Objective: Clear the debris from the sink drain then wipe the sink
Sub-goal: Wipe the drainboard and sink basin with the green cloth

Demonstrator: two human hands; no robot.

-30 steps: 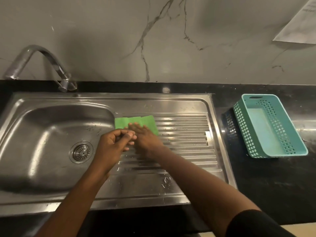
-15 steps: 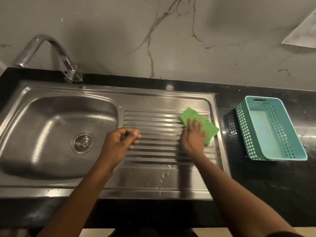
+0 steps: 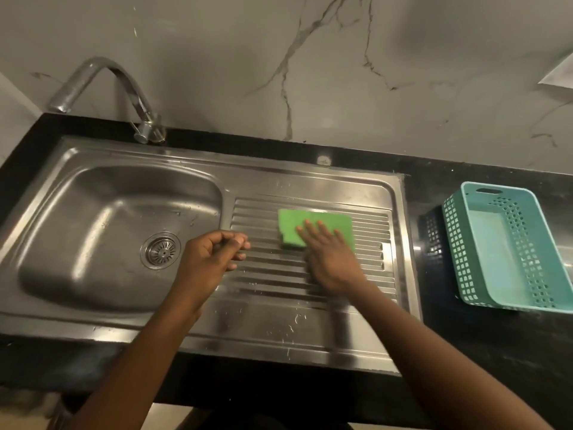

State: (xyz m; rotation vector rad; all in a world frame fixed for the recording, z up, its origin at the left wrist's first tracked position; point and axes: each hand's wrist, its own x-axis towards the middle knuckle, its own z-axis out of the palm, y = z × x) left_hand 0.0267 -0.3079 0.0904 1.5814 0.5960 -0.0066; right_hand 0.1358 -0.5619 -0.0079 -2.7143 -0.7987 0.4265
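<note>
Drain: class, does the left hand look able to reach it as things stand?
Probably yes. The left hand hovers just right of the drain, fingers curled, and nothing lies between them.

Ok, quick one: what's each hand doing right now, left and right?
Left hand: fingers curled, nothing visible in it.
Right hand: open, straight fingers pressing the green sponge flat on the drainboard.

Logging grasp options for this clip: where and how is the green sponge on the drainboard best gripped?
Probably across its short width from above, fingers on the far long edge and thumb on the near one: the green sponge lies flat on the ribbed drainboard, sides exposed, under the flat right hand.
</note>
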